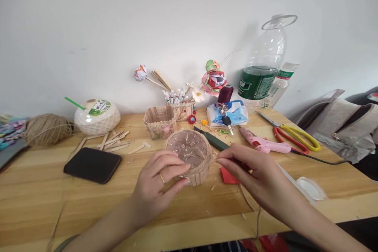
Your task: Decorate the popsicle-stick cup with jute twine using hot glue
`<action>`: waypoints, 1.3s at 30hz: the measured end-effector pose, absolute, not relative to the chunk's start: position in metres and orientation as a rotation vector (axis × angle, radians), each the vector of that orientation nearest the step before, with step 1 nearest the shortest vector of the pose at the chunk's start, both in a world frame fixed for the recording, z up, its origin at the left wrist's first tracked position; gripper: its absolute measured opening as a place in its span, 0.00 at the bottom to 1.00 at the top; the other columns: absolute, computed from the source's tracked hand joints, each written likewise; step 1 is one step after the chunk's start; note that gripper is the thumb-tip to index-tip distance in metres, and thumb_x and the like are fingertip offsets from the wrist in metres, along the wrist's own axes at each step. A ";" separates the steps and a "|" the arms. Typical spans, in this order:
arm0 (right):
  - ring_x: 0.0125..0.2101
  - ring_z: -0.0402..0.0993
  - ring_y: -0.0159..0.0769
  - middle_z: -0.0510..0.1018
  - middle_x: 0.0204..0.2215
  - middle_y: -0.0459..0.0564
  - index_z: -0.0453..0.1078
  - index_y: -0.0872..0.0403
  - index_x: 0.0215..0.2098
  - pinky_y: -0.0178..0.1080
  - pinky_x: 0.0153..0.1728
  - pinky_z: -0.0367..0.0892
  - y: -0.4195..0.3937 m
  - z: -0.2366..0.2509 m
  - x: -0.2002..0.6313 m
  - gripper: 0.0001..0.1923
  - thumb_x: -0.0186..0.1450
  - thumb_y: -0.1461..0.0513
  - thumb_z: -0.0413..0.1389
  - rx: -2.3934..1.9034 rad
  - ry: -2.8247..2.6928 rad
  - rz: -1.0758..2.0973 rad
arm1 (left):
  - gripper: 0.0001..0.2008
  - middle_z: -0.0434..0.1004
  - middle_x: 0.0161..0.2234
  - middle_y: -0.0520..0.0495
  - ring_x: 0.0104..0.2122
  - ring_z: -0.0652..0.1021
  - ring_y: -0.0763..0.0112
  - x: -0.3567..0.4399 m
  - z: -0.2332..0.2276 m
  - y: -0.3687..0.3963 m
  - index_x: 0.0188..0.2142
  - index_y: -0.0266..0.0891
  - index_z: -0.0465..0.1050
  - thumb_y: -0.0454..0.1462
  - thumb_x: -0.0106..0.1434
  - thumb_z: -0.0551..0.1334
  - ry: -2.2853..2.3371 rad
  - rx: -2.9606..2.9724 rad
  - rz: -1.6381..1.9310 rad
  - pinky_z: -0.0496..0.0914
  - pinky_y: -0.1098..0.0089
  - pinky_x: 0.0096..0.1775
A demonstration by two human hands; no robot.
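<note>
Nearest the table's front edge, a small round cup walled with upright wooden craft sticks (190, 157) is steadied by the left hand (159, 183), whose fingers are curled against its near wall, apparently so that it cannot turn. From the other side, the right hand (251, 173) is brought to the rim, its fingertips pinched together on what seems to be a thin strand of twine; this cannot be told for certain. The cup stands at the middle of the pale wooden table (59, 204), its clear, ribbed plastic lining seen through the open mouth. Just beyond it lie a pink glue gun (261, 141) and red-and-yellow-handled scissors (292, 134), kept within reach. Farther left, loose wooden sticks (113, 141) and a ball of brown twine (47, 129) are laid.
</note>
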State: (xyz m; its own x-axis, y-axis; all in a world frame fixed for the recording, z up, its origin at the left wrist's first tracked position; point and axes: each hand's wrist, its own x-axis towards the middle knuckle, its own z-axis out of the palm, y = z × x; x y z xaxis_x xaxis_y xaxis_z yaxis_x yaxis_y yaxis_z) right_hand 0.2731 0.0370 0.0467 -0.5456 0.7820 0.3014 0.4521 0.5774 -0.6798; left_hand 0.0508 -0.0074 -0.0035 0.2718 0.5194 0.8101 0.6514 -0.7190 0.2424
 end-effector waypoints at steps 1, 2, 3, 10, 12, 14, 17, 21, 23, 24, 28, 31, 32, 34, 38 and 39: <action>0.26 0.70 0.31 0.75 0.24 0.45 0.69 0.53 0.28 0.33 0.27 0.64 0.041 0.044 0.272 0.12 0.67 0.60 0.50 -1.003 -2.220 0.739 | 0.06 0.78 0.32 0.45 0.39 0.75 0.66 0.051 -0.004 -0.007 0.39 0.36 0.73 0.32 0.62 0.62 -1.103 -2.397 -1.443 0.74 0.66 0.41; 0.26 0.70 0.31 0.75 0.24 0.46 0.69 0.54 0.28 0.33 0.27 0.63 0.045 0.041 0.271 0.12 0.67 0.60 0.50 -1.027 -2.222 0.758 | 0.06 0.78 0.33 0.45 0.40 0.75 0.66 0.050 -0.004 -0.007 0.39 0.36 0.73 0.31 0.62 0.62 -1.096 -2.403 -1.444 0.74 0.66 0.42; 0.25 0.70 0.32 0.75 0.23 0.46 0.70 0.54 0.28 0.34 0.26 0.63 0.048 0.038 0.271 0.12 0.67 0.59 0.50 -1.047 -2.222 0.776 | 0.06 0.78 0.33 0.45 0.40 0.75 0.66 0.050 -0.004 -0.007 0.39 0.36 0.73 0.31 0.61 0.62 -1.089 -2.409 -1.443 0.74 0.66 0.42; 0.23 0.66 0.31 0.73 0.21 0.45 0.69 0.54 0.26 0.34 0.24 0.60 0.048 0.025 0.277 0.16 0.67 0.55 0.49 -1.088 -2.238 0.825 | 0.05 0.79 0.32 0.46 0.41 0.74 0.66 0.048 -0.002 -0.006 0.38 0.35 0.74 0.31 0.61 0.62 -1.050 -2.387 -1.377 0.73 0.66 0.44; 0.23 0.65 0.30 0.72 0.21 0.45 0.68 0.54 0.25 0.33 0.23 0.59 0.046 0.024 0.280 0.16 0.68 0.56 0.49 -1.064 -2.249 0.826 | 0.04 0.80 0.32 0.47 0.41 0.74 0.65 0.049 -0.002 -0.007 0.37 0.35 0.74 0.31 0.61 0.63 -1.062 -2.340 -1.329 0.72 0.65 0.45; 0.23 0.64 0.29 0.71 0.21 0.44 0.67 0.53 0.24 0.33 0.23 0.59 0.044 0.023 0.282 0.16 0.68 0.57 0.49 -1.044 -2.256 0.825 | 0.04 0.80 0.32 0.48 0.42 0.73 0.64 0.049 -0.003 -0.008 0.37 0.36 0.74 0.31 0.61 0.63 -1.074 -2.305 -1.292 0.71 0.65 0.45; 0.22 0.65 0.29 0.71 0.20 0.44 0.67 0.54 0.24 0.33 0.23 0.59 0.044 0.022 0.283 0.16 0.68 0.57 0.49 -1.043 -2.248 0.822 | 0.04 0.81 0.32 0.48 0.42 0.73 0.64 0.048 -0.004 -0.008 0.37 0.37 0.74 0.31 0.61 0.63 -1.081 -2.310 -1.276 0.70 0.64 0.45; 0.23 0.67 0.30 0.72 0.21 0.44 0.69 0.53 0.26 0.33 0.24 0.61 0.046 0.025 0.283 0.14 0.67 0.57 0.51 -1.026 -2.224 0.759 | 0.05 0.80 0.32 0.48 0.43 0.73 0.63 0.047 -0.005 -0.008 0.38 0.37 0.74 0.31 0.61 0.63 -1.077 -2.320 -1.267 0.70 0.64 0.45; 0.23 0.68 0.30 0.73 0.22 0.45 0.71 0.53 0.27 0.33 0.25 0.62 0.048 0.028 0.282 0.13 0.67 0.58 0.51 -1.005 -2.227 0.716 | 0.05 0.81 0.32 0.48 0.43 0.73 0.63 0.046 -0.005 -0.008 0.38 0.37 0.74 0.31 0.61 0.63 -1.070 -2.321 -1.270 0.70 0.63 0.45; 0.23 0.68 0.30 0.74 0.22 0.45 0.71 0.53 0.27 0.33 0.25 0.62 0.049 0.029 0.282 0.13 0.67 0.58 0.51 -0.995 -2.231 0.697 | 0.05 0.81 0.32 0.48 0.43 0.74 0.63 0.046 -0.005 -0.008 0.38 0.37 0.74 0.31 0.61 0.63 -1.066 -2.324 -1.274 0.70 0.63 0.45; 0.22 0.67 0.30 0.74 0.22 0.45 0.71 0.53 0.27 0.33 0.24 0.62 0.051 0.030 0.281 0.12 0.66 0.59 0.52 -0.977 -2.230 0.654 | 0.06 0.81 0.33 0.47 0.43 0.75 0.64 0.045 -0.006 -0.008 0.39 0.38 0.73 0.30 0.62 0.61 -1.056 -2.366 -1.284 0.71 0.64 0.45; 0.21 0.66 0.29 0.74 0.21 0.45 0.72 0.53 0.28 0.33 0.23 0.61 0.055 0.028 0.281 0.11 0.66 0.59 0.53 -0.986 -2.219 0.650 | 0.07 0.82 0.35 0.47 0.46 0.75 0.63 0.044 -0.006 -0.008 0.39 0.38 0.73 0.30 0.62 0.60 -1.061 -2.391 -1.257 0.70 0.61 0.47; 0.21 0.66 0.29 0.74 0.21 0.45 0.72 0.53 0.28 0.33 0.22 0.61 0.056 0.028 0.281 0.10 0.65 0.59 0.53 -0.991 -2.213 0.646 | 0.07 0.83 0.36 0.47 0.47 0.75 0.62 0.044 -0.006 -0.008 0.39 0.38 0.73 0.29 0.62 0.60 -1.060 -2.395 -1.246 0.69 0.60 0.49; 0.22 0.66 0.29 0.73 0.22 0.45 0.71 0.53 0.27 0.32 0.22 0.60 0.060 0.027 0.281 0.10 0.65 0.60 0.54 -1.000 -2.200 0.639 | 0.07 0.83 0.37 0.47 0.48 0.75 0.62 0.043 -0.007 -0.008 0.39 0.38 0.73 0.29 0.62 0.60 -1.059 -2.401 -1.230 0.67 0.59 0.51; 0.22 0.66 0.29 0.74 0.23 0.46 0.71 0.54 0.27 0.32 0.22 0.60 0.067 0.028 0.281 0.09 0.64 0.61 0.55 -0.991 -2.189 0.626 | 0.07 0.83 0.36 0.48 0.49 0.75 0.64 0.041 -0.007 -0.007 0.39 0.39 0.73 0.29 0.62 0.60 -1.061 -2.413 -1.219 0.65 0.60 0.54; 0.23 0.66 0.29 0.74 0.23 0.46 0.72 0.54 0.27 0.32 0.23 0.61 0.068 0.028 0.281 0.09 0.64 0.61 0.55 -0.983 -2.191 0.620 | 0.07 0.83 0.36 0.48 0.49 0.75 0.64 0.041 -0.007 -0.007 0.39 0.39 0.73 0.28 0.61 0.60 -1.058 -2.418 -1.216 0.65 0.61 0.54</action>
State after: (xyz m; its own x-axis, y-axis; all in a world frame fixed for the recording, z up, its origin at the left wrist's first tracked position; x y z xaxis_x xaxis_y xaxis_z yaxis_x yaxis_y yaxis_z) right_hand 0.2808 0.0684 0.0280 -0.5078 0.7801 0.3655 0.4728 0.6070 -0.6387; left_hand 0.0407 -0.0073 -0.0075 0.3934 0.4998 0.7717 0.6953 -0.7109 0.1059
